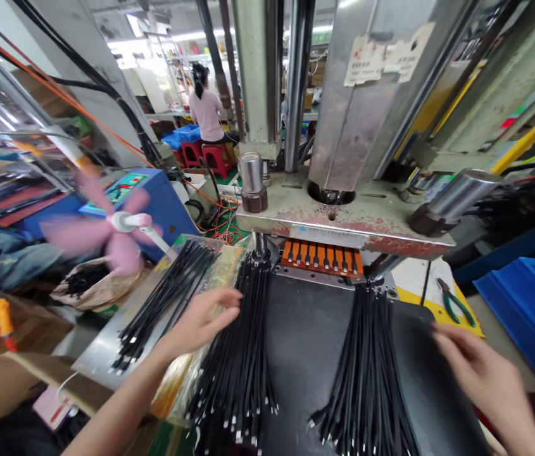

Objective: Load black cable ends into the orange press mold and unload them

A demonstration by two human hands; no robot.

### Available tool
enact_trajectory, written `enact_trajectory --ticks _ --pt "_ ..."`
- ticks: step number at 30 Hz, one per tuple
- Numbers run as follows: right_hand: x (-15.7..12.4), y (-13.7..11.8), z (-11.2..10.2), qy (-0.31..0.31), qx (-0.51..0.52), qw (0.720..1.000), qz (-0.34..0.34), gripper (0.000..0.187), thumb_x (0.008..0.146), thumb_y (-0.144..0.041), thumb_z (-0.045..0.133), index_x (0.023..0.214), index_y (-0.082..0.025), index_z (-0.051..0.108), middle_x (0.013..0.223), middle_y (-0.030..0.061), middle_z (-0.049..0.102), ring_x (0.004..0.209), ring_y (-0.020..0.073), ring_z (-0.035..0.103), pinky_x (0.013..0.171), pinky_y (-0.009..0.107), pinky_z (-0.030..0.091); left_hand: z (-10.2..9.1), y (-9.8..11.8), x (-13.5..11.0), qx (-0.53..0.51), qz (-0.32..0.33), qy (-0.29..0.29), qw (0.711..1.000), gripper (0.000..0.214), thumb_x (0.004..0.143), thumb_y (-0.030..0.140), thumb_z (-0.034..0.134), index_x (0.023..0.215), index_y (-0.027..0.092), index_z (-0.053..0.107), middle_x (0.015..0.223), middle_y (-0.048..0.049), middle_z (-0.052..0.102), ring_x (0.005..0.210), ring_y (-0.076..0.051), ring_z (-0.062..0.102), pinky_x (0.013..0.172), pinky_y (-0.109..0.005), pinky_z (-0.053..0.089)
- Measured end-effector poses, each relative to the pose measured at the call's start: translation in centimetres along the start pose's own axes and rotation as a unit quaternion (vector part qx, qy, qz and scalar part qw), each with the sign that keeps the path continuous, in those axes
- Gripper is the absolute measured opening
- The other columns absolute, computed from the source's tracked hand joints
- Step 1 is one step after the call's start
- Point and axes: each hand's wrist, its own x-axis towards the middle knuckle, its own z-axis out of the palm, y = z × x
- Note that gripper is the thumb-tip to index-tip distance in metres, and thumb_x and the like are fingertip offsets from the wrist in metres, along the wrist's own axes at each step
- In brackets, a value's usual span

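My left hand is over the left bundle of black flat cables, with fingers stretched out, thumb apart and nothing seen in it. Metal-tipped ends of that bundle fan out toward me. A second bundle of black cables lies to the right on the black mat. My right hand, a little blurred, hovers by the mat's right edge; its thumb and fingers look apart, and no object shows in it. Behind the bundles, an orange mould with several black connector pieces in its slots sits under the press plate.
Green-handled pliers lie on a yellow-edged surface at right, near a blue bin. More black cables rest on the metal table at left. A pink fan spins close by. A person sits in the background.
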Motion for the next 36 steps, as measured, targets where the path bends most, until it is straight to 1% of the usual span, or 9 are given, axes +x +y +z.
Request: enact_trajectory --ticks 2,4,9,13,16,19,26,32,36 --pt "3.8 -4.0 2.7 -0.064 0.066 0.99 -0.106 0.034 0.089 -0.049 0.048 0.097 -0.021 0.065 0.096 0.0099 0.069 0.085 0.0251 0.065 0.074 0.039 0.052 2.6 2.4 6.2 -0.001 0.118 -0.143 0.983 0.027 0.087 0.031 0.051 0.109 0.019 0.06 0.099 -0.0056 0.067 0.085 -0.016 0.063 0.081 -0.03 0.05" --pt "6.6 -9.1 5.6 -0.162 0.099 0.963 -0.192 0.026 0.092 -0.037 0.046 0.098 -0.02 0.065 0.096 0.0077 0.068 0.085 0.0209 0.064 0.077 0.035 0.051 5.2 4.1 10.8 -0.013 0.159 -0.191 0.968 0.026 0.086 0.025 0.052 0.108 0.014 0.059 0.098 -0.0079 0.068 0.084 -0.015 0.064 0.081 -0.029 0.05" --pt "9.9 -16.3 8.9 -0.191 0.192 0.927 -0.261 0.024 0.087 -0.024 0.051 0.109 -0.018 0.061 0.105 0.0084 0.066 0.095 0.0197 0.063 0.086 0.035 0.05 6.2 5.1 14.6 -0.188 0.136 -0.117 0.965 0.026 0.087 0.019 0.047 0.111 0.012 0.056 0.096 -0.0088 0.068 0.085 -0.014 0.065 0.08 -0.028 0.051" --pt "9.1 -13.1 6.8 -0.166 0.231 0.94 -0.19 0.029 0.089 -0.042 0.051 0.105 -0.02 0.062 0.11 0.0103 0.065 0.098 0.0223 0.063 0.081 0.034 0.051 2.2 2.8 12.6 -0.265 0.106 -0.075 0.955 0.033 0.087 0.026 0.052 0.116 0.012 0.053 0.106 -0.0122 0.065 0.089 -0.015 0.064 0.074 -0.024 0.05" --pt "7.6 -8.6 4.8 -0.241 -0.066 0.963 -0.099 0.032 0.088 -0.051 0.048 0.084 -0.023 0.063 0.073 0.0104 0.066 0.069 0.0289 0.066 0.062 0.04 0.047 0.4 0.1 10.2 -0.1 0.051 -0.018 0.994 0.018 0.086 0.025 0.051 0.096 0.013 0.062 0.079 -0.0038 0.065 0.066 -0.011 0.06 0.064 -0.023 0.046" --pt "6.1 -5.5 4.0 -0.258 -0.324 0.91 -0.018 0.038 0.085 -0.058 0.049 0.066 -0.025 0.054 0.059 0.0142 0.06 0.061 0.0373 0.063 0.057 0.044 0.039 1.0 -1.3 8.3 0.115 0.031 0.03 0.992 0.017 0.086 0.027 0.055 0.076 0.015 0.061 0.069 -0.0005 0.06 0.064 -0.012 0.055 0.065 -0.024 0.043" --pt "4.9 -3.8 4.7 -0.288 -0.093 0.952 0.043 0.031 0.085 -0.047 0.037 0.068 -0.026 0.052 0.069 0.006 0.065 0.067 0.0256 0.064 0.064 0.035 0.041 5.6 1.8 7.2 0.364 -0.033 0.025 0.931 0.057 0.081 0.065 0.051 0.096 0.011 0.058 0.097 -0.0145 0.059 0.099 -0.03 0.056 0.083 -0.038 0.047" --pt "4.5 -5.1 5.2 -0.27 -0.181 0.942 0.086 0.047 0.074 -0.069 0.04 0.071 -0.025 0.058 0.065 0.0076 0.065 0.071 0.0342 0.063 0.061 0.037 0.039 5.8 0.6 7.8 0.385 -0.063 -0.044 0.92 0.027 0.091 0.032 0.049 0.104 0.008 0.055 0.103 -0.0159 0.059 0.1 -0.029 0.058 0.082 -0.038 0.048" --pt "4.4 -5.7 5.6 -0.251 -0.14 0.953 0.093 0.038 0.073 -0.059 0.042 0.066 -0.025 0.056 0.06 0.0053 0.062 0.065 0.0283 0.062 0.058 0.034 0.039 4.5 -1.7 8.8 0.356 -0.063 -0.054 0.931 0.025 0.091 0.032 0.052 0.103 0.01 0.054 0.101 -0.0146 0.062 0.096 -0.027 0.061 0.083 -0.034 0.047"
